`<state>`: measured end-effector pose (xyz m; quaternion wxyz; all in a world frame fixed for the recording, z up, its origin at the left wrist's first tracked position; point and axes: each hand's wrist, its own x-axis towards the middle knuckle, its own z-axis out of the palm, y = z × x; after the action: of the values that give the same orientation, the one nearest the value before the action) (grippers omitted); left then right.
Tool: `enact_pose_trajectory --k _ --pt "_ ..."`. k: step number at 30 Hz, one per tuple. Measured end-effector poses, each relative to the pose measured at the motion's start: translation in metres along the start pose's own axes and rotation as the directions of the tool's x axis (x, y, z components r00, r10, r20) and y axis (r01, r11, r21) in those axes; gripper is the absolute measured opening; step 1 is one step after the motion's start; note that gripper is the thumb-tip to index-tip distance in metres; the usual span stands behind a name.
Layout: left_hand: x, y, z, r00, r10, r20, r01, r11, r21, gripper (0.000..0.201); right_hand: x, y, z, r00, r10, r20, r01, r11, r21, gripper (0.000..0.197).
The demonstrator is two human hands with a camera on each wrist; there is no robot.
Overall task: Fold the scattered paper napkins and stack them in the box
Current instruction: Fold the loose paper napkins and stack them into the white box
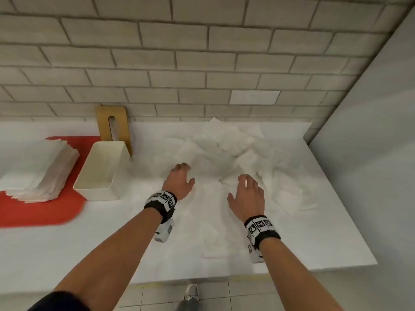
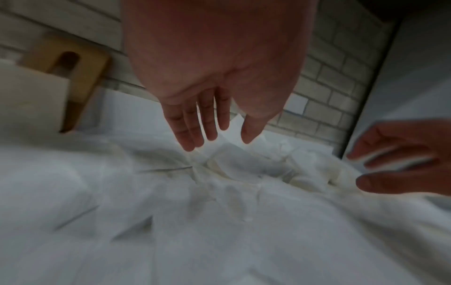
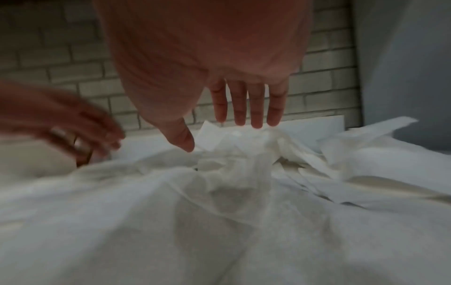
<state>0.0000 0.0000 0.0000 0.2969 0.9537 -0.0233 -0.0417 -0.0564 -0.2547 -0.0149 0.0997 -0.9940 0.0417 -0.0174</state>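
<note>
Head view shows both hands reaching over a white surface (image 1: pixel 314 232) toward a loose heap of crumpled white paper napkins (image 1: pixel 226 144) that lies at the far middle and right, against the pale brick-tiled wall (image 1: pixel 202 63). The left hand (image 1: pixel 179 181) hovers at the near left edge of the heap, fingers relaxed and holding nothing; the right hand (image 1: pixel 246 195) is spread, fingers straight, also holding nothing, just above flatter sheets at the near right of the heap.

The step in hand looks like picking one napkin out to fold. To do it well, take a single sheet by a free corner at the edge of the heap instead of digging into the middle, since thin sheets cling and several may lift together. Lay it flat on bare surface near the body, smooth it, and crease edge to edge so that it fits the box.

The open cream rectangular plastic box (image 1: pixel 101 171) stands to the left of the heap; no napkins show inside it. Left of the box, a fanned stack of white sheets (image 1: pixel 45 169) rests on a red mat (image 1: pixel 45 212). The napkins are thin, soft, creased and overlapping; single outlines are hard to tell apart in the blurred wrist views.
</note>
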Motion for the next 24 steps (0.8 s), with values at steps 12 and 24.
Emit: enact_pose_trajectory --k 12,24 --pt "0.123 0.058 0.015 0.861 0.118 0.495 -0.4 0.757 0.516 0.06 0.071 0.027 -0.012 0.992 -0.122 -0.02 0.124 0.977 0.175 0.022" --pt "0.081 0.096 -0.056 0.955 0.297 0.014 -0.276 0.903 -0.328 0.043 0.057 0.02 -0.207 0.855 -0.512 0.084 0.337 0.67 0.662 0.017"
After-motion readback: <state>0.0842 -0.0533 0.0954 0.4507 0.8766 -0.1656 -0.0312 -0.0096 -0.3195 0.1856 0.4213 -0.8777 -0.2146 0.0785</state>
